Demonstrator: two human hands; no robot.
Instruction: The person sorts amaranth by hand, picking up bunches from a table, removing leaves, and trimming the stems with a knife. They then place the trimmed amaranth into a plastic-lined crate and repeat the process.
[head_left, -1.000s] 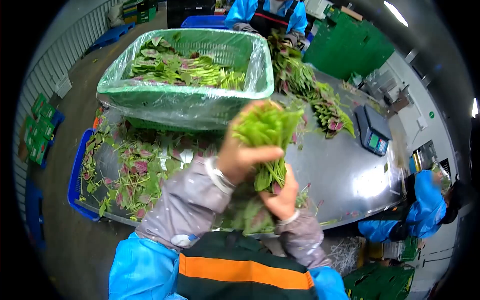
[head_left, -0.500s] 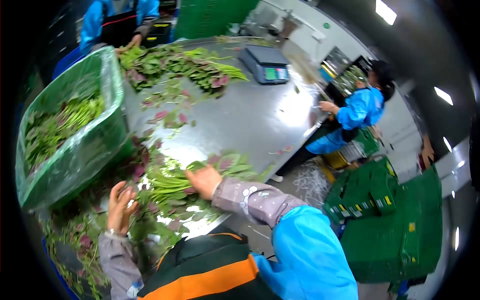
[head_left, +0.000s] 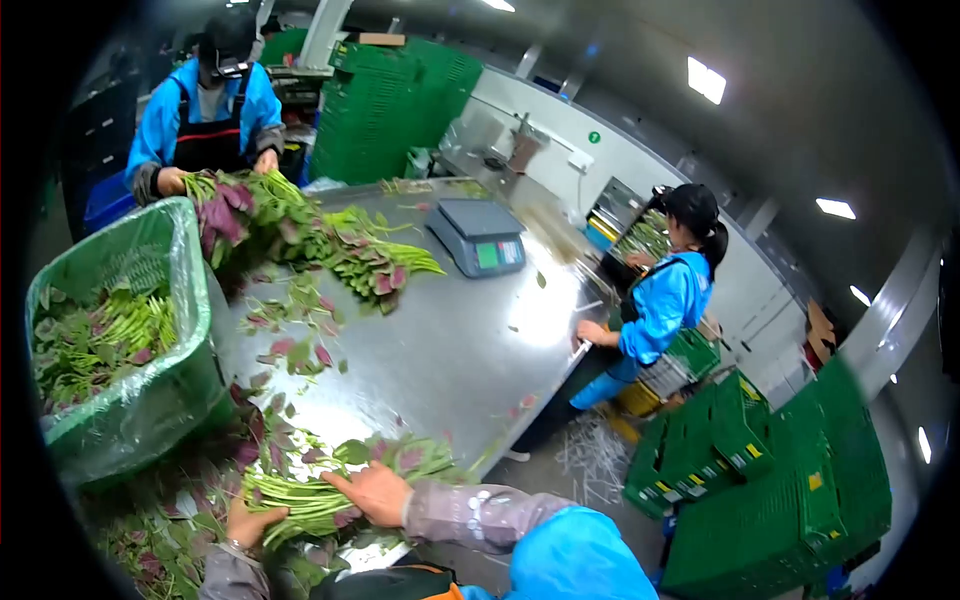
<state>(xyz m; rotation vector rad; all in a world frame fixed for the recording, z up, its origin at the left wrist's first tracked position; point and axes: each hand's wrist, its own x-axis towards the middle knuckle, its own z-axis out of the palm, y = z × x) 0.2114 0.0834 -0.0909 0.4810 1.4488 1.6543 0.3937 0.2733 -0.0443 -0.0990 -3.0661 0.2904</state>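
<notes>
A bunch of leafy greens (head_left: 310, 498), pale green stems with green and purple leaves, lies at the near end of the metal table. My left hand (head_left: 252, 522) closes around the left end of its stems, the thumb on top. Over the bunch's right part lies my right hand (head_left: 378, 494), its index finger stretched along the stems and the other fingers curled on it; their tips are hidden. Loose leaves and stalks (head_left: 160, 540) are scattered beside and below my left hand.
A green crate (head_left: 195, 330) lined with clear plastic holds more greens at the left. A scale (head_left: 478, 240) stands on the metal table (head_left: 430, 340). Across it, a co-worker (head_left: 205, 120) holds greens; another person (head_left: 665, 290) stands at the right edge. Green crates (head_left: 760, 510) are stacked at right.
My left hand has gone from raised and loosely curled to gripping the stems. My right hand stays on the bunch. The view has tilted up, and the far co-worker has lifted greens.
</notes>
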